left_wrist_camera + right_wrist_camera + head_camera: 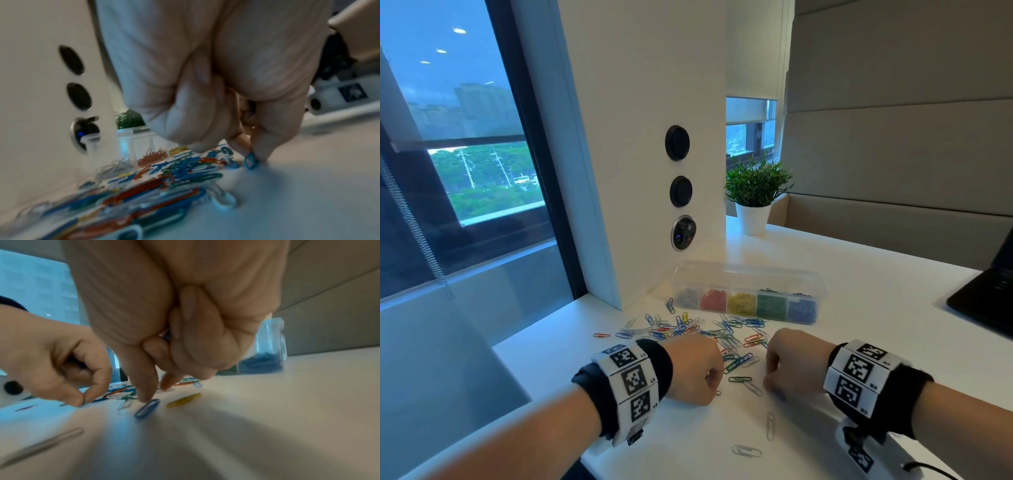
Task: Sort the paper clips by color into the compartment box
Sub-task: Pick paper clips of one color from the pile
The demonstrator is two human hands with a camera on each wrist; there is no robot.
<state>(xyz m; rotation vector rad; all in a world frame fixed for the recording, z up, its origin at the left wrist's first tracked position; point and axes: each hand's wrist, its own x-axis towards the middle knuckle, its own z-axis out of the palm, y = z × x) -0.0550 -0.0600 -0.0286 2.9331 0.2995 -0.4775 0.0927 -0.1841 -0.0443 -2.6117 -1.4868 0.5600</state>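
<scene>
Left arm: reaches forward from lower left, forearm bare, black wristband with white marker tags.
Left hand: knuckles up, fingers curled under, thumb and forefinger tips pinched together low at the table on a small clip.
Right arm: comes in from lower right, same black band and tags at the wrist.
Right hand: knuckles up, outer fingers folded into the palm, fingertips pointing down, one tip touching a blue clip.
Hands: near each other, apart.

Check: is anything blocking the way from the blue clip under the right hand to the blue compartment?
Nothing solid. The blue clip lies on bare table; loose clips are scattered flat before the open compartment box, whose blue compartment is the rightmost.
</scene>
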